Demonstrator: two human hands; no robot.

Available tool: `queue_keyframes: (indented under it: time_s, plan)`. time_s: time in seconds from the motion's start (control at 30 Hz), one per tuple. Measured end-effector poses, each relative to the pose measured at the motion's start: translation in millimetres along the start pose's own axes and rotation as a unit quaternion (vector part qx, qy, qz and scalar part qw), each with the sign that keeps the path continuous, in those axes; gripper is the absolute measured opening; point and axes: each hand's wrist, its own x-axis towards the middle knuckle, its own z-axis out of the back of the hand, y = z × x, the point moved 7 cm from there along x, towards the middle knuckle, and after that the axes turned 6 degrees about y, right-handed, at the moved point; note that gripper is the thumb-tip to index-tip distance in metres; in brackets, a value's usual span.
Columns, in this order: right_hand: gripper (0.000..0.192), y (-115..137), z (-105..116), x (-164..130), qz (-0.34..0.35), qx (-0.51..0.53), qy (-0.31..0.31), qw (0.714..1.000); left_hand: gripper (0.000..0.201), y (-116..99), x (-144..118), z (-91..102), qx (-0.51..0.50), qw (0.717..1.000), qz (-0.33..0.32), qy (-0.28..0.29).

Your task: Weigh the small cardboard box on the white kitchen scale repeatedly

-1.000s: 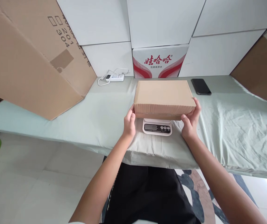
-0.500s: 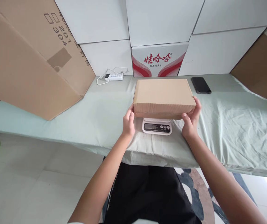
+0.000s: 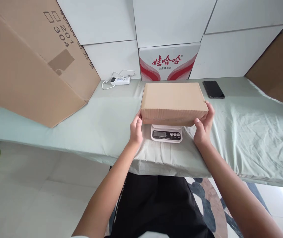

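A closed brown cardboard box is over a white kitchen scale, hiding most of its platform. The scale's dark panel, with a small display and three round buttons, shows in front of the box. At the box's left front corner, my left hand grips the side with the thumb in front. My right hand holds the right front corner, fingers along the side and thumb on the front face. Whether the box rests fully on the platform I cannot tell.
A pale green cloth covers the table. Behind the box stand a white and red carton and white panels. A phone lies back right, a white device with a cable back left. Large cardboard boxes flank the left and right.
Both hands keep their hold on the cardboard box, its right end perhaps shifted very slightly. The view has moved only a little.
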Motion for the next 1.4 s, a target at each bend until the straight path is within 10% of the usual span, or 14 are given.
queue_keyframes:
  time_s: [1.4]
  plan:
    - [0.094, 0.2, -3.0, 4.3, 0.002, 0.023, 0.007, 1.0, 0.084, -7.4, 0.7, -3.1, 0.003, 1.0, 0.002, 0.009]
